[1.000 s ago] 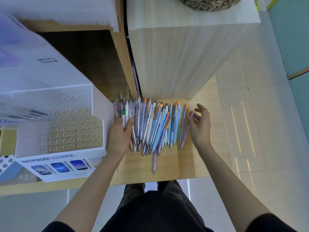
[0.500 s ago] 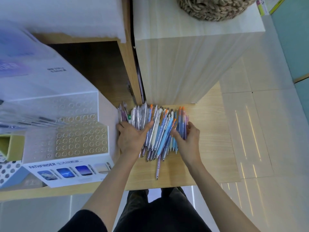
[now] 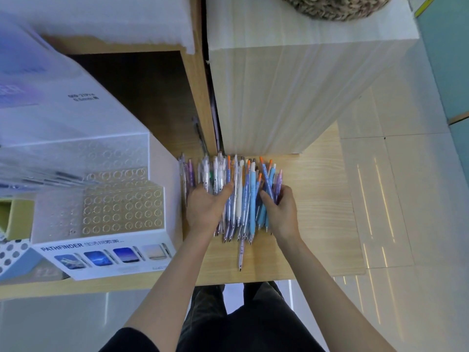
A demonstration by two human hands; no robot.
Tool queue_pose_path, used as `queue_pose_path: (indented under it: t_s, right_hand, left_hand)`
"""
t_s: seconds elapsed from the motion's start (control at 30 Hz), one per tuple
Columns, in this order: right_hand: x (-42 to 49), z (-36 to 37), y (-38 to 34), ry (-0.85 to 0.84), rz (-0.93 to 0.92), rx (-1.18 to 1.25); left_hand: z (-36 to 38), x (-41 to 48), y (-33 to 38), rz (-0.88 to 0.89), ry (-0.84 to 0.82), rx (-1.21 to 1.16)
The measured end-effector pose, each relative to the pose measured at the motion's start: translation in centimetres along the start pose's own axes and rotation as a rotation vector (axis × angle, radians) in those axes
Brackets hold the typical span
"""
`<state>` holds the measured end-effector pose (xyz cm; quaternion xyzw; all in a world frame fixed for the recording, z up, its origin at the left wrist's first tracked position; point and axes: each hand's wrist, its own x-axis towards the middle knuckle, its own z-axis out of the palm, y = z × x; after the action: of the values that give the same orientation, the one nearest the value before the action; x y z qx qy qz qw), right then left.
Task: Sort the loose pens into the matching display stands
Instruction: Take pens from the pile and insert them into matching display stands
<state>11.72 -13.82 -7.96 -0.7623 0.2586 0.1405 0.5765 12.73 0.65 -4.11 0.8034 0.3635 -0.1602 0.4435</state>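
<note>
- Fingers (image 3: 196,196) of the left hand (image 3: 206,209): are curling down onto the left flank of the pens (image 3: 243,196), with the thumb reaching across the barrels. They are grasping the bundle, seemingly to stop it spreading toward the display stand (image 3: 121,209).
- Fingers (image 3: 286,196) of the right hand (image 3: 280,214): are curling in on the right flank of the same heap and clasping the outer blue and lilac barrels. The two hands are squeezing the heap between them, probably to square it up for picking.
- One stray pen (image 3: 241,252): is lying just nearer than the heap, tip toward the front edge, outside both hands.
- Main heap of pens: is lying side by side on the wooden shelf (image 3: 322,212) between the hands, far ends reaching to the foot of the pale cabinet (image 3: 291,85). None from this heap is standing in a hole, so the sorting is judged barely begun.
- Display stand, stepped, labelled PATHFINDER: is standing just left of the heap, its side wall close beside the left hand. The round holes in the near tiers are sitting empty, and a few pens are showing, blurred, in a farther tier at the left. This close placement is making for a short transfer.
- Pale cabinet: is rising behind the heap and serving as a backstop for the pen ends.
- One woven basket (image 3: 335,6): is sitting on top of the cabinet, partly out of frame.
</note>
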Motion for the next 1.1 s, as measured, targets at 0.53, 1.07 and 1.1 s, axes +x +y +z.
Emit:
queue_pose_path:
  t_s: [0.53,1.07,1.1]
  right_hand:
    - [-1.2,-1.5,-2.2,-0.221,-0.071,0.093]
    - [-7.5,1.0,-7.8,-0.677,-0.106,0.226]
    - [-8.0,1.1,-8.3,-0.709,-0.114,0.211]
  left_hand:
    - [-2.1,-1.4,-0.3,-0.023,-0.176,-0.316]
    - [-5.0,-7.1,-0.2,0.073,-0.062,-0.821]
    - [-5.6,-7.4,-0.4,0.083,-0.046,-0.847]
